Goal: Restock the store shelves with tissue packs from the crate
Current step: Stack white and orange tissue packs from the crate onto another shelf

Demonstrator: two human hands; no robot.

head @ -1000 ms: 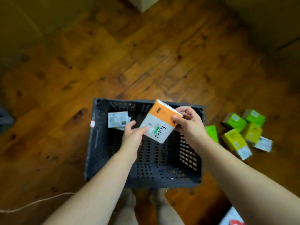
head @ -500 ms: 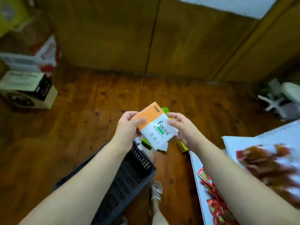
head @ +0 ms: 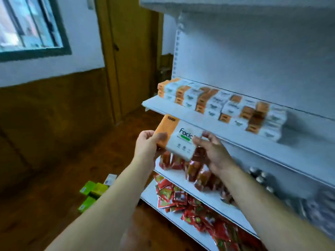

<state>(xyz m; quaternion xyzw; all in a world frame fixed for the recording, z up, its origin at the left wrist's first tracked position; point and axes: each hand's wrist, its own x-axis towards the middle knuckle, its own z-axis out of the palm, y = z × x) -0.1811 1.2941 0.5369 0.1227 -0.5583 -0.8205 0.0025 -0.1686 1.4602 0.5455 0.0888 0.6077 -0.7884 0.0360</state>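
Your left hand (head: 148,144) grips the orange end of the tissue pack (head: 178,142), fingers curled behind it and the thumb lying across its front. Your right hand (head: 212,153) pinches the pack's opposite, white edge, its fingertips covering the last letters of the printed name. Between the two hands the pack hangs in the air, tilted, its face turned up toward you. Its top corner sits just below the front lip of the white shelf (head: 181,113); you cannot tell whether it touches that lip. On that shelf stands a row of matching orange-and-white tissue packs (head: 213,104), stacked and pushed toward the back, blurred in this view. Behind and below your hands, red-brown snack packets (head: 196,172) stand along the lower shelf (head: 208,200), and loose red sachets (head: 174,197) lie in a heap on the bottom shelf (head: 147,197). To the left of the shelving, several green boxes (head: 92,192) lie on the wooden floor (head: 45,196), near your left forearm. Farther back a brown door (head: 130,51) stands beside the shelf unit, and a window (head: 30,24) is set in the white wall at the upper left.
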